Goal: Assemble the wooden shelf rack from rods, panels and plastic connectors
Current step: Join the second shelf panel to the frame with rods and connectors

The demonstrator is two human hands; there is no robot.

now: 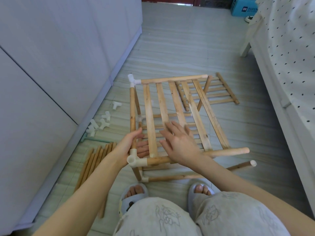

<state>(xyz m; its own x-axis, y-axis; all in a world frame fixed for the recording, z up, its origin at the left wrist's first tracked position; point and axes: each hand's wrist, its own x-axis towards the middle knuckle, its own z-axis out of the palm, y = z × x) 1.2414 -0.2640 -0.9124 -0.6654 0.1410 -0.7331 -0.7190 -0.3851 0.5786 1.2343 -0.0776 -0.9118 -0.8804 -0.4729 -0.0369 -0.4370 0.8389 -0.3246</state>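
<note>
A part-built wooden rack (pixel 170 116) stands on the floor in front of me, its top slatted panel (pixel 192 108) lying on rods joined by white plastic connectors (pixel 135 160). My left hand (pixel 129 143) grips the left side rod (pixel 132 114) just above the near-left connector, fingers curled under it. My right hand (pixel 179 142) lies flat on the slats with its fingers spread and straight. Another white connector (pixel 133 80) caps the far-left corner. The right rod ends (pixel 245 150) carry no connectors.
Loose white connectors (pixel 102 122) lie by the cabinet (pixel 51 65) on the left. A bundle of spare rods (pixel 95 164) lies on the floor at the lower left. A second slatted panel (pixel 219 91) lies flat behind the rack. A bed (pixel 281 65) runs along the right.
</note>
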